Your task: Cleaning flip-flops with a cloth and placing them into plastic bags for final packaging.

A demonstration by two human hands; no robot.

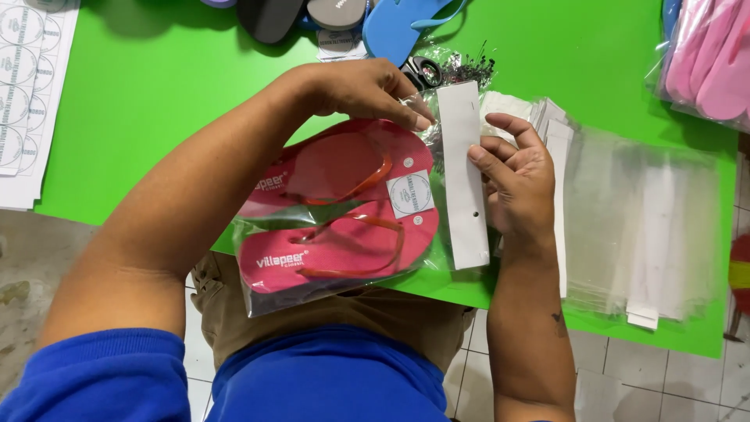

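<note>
A pair of pink flip-flops with orange straps [336, 207] lies inside a clear plastic bag [266, 293] at the near edge of the green table [172, 86]. A white card strip [462, 176] closes the bag's open end. My left hand [363, 90] pinches the bag's top corner next to the strip's upper end. My right hand [519, 184] grips the strip from the right, thumb on its front. A round white sticker [409, 194] sits on the bag.
A stack of clear bags with white strips [641, 227] lies to the right. Pink flip-flops in plastic [707, 59] sit top right. Blue, grey and black soles [344, 16] and scissors [422, 72] lie at the far edge. Sticker sheets [27, 86] lie far left.
</note>
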